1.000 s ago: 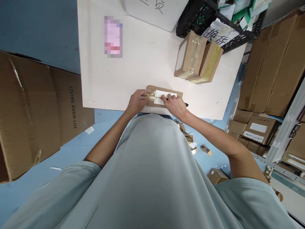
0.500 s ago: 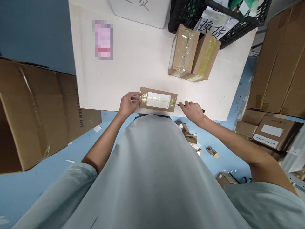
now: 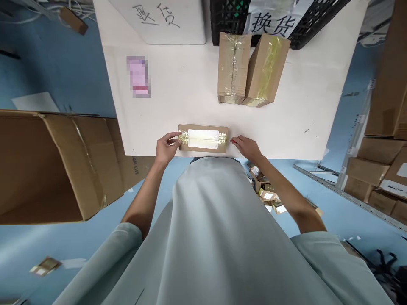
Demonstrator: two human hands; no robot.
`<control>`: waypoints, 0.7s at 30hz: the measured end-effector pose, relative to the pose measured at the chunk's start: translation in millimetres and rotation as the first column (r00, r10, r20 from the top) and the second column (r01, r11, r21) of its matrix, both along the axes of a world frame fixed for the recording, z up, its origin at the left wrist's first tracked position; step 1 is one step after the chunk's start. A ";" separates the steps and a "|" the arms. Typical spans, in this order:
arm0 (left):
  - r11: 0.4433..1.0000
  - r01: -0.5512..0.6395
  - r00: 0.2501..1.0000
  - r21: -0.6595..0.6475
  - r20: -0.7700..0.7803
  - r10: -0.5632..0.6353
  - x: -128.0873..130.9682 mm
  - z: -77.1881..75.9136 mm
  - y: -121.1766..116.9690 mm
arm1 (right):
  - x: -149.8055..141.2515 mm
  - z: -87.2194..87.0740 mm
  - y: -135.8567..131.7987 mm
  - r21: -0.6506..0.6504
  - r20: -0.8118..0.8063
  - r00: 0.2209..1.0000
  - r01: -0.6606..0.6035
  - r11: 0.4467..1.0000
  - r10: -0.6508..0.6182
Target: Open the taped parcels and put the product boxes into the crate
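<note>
A flat brown cardboard parcel with a white label and yellowish tape lies at the near edge of the white table. My left hand pinches its left end, fingers closed on the box. My right hand sits just past the parcel's right end, closed on a thin dark tool with a red tip that touches the right edge of the box.
Two taped brown boxes stand further back on the table, in front of a black crate and a white container with writing. A large open carton stands left on the blue floor; small boxes litter the floor right.
My right hand has drawn the tool from the label's middle along the tape to beyond the parcel's right end. The left hand has kept its grip. The view shifted.
</note>
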State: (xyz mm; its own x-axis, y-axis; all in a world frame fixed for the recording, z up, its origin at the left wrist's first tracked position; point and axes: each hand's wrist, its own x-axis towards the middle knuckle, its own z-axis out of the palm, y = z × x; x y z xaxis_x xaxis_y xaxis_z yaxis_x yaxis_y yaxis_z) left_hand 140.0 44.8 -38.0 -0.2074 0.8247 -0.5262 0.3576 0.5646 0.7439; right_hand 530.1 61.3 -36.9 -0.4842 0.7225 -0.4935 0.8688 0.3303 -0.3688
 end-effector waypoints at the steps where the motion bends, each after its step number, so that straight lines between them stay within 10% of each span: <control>1: 1.000 -0.025 1.000 -0.006 -0.003 0.025 -2.7 -0.2 0.1 | -7.2 -3.6 -5.1 0.000 -0.069 0.996 0.052 0.999 -0.052; 8: 0.997 -0.070 0.984 0.012 -0.162 0.071 -27.0 4.0 1.4 | -62.1 -11.0 -27.8 -0.079 -0.474 0.806 0.362 0.929 -0.355; 13: 0.999 -0.048 0.965 0.011 -0.258 0.049 -40.2 -3.1 3.1 | -51.8 -22.6 -17.9 -0.191 -0.427 0.633 0.634 0.749 -0.645; 21: 0.998 -0.029 0.958 0.048 -0.284 0.041 -55.1 -18.5 0.2 | -66.8 -7.3 -12.3 -0.532 -0.466 0.505 0.496 0.686 -0.727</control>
State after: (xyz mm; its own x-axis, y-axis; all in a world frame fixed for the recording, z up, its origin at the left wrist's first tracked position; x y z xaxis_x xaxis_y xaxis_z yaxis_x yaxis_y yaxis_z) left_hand 85.0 45.0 -56.5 -0.3724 0.8348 -0.4056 0.5385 0.5503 0.6381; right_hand 463.3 49.0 -44.3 -0.2344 0.8289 -0.5078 0.3425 -0.4185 -0.8412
